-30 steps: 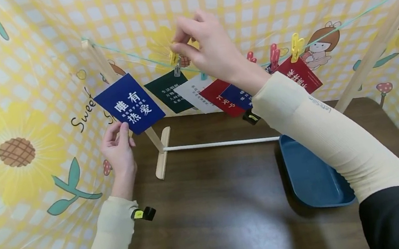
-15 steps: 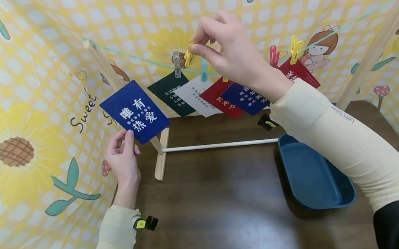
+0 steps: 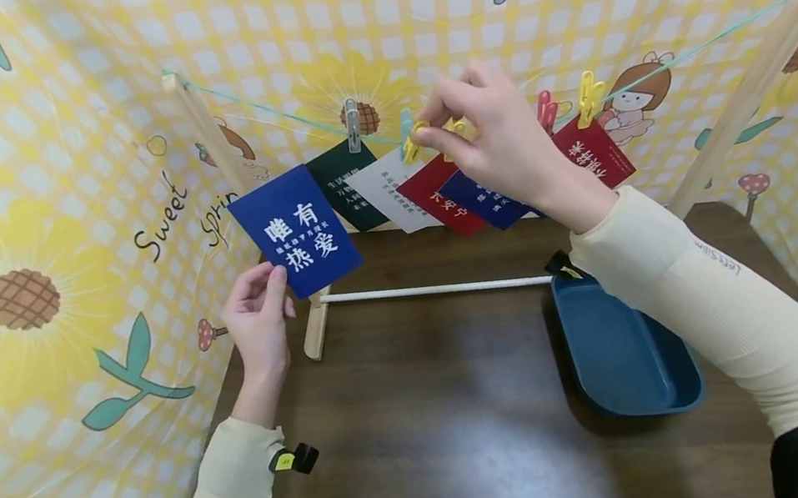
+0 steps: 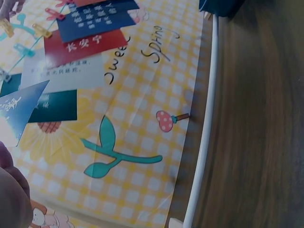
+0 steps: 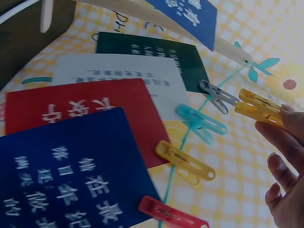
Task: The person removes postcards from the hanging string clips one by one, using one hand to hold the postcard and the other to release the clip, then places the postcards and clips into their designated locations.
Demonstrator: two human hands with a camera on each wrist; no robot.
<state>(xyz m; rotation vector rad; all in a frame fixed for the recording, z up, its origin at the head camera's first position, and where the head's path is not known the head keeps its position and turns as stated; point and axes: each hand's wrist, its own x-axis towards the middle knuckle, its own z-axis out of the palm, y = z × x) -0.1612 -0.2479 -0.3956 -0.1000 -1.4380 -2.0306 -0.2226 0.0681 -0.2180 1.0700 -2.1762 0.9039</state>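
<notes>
My left hand [image 3: 257, 318] pinches a blue card [image 3: 298, 229] with white characters by its lower left corner, left of the cord [image 3: 275, 115]. Between thumb and fingertips, my right hand [image 3: 498, 135] holds a yellow clothespin [image 5: 260, 107], clear of the cord in the right wrist view. A row of cards hangs there: dark green [image 5: 156, 57] under a grey clothespin [image 5: 218, 95], white [image 5: 118, 88] under a turquoise one [image 5: 202, 121], red [image 5: 85, 118] under another yellow one, and blue [image 5: 71, 175] under a red one. Further right, a yellow clothespin [image 3: 590, 99] holds another red card [image 3: 591, 152].
Two wooden posts [image 3: 750, 102] carry the cord, joined low down by a white rod [image 3: 434, 289]. A blue tray [image 3: 628, 353] stands on the brown table [image 3: 450, 410] at the right. Yellow checked cloth [image 3: 91, 155] surrounds the table at the back and sides.
My right hand, with the yellow clothespin, has come away from beside the grey clothespin and moved right and down. My left hand has brought the blue card right and slightly down.
</notes>
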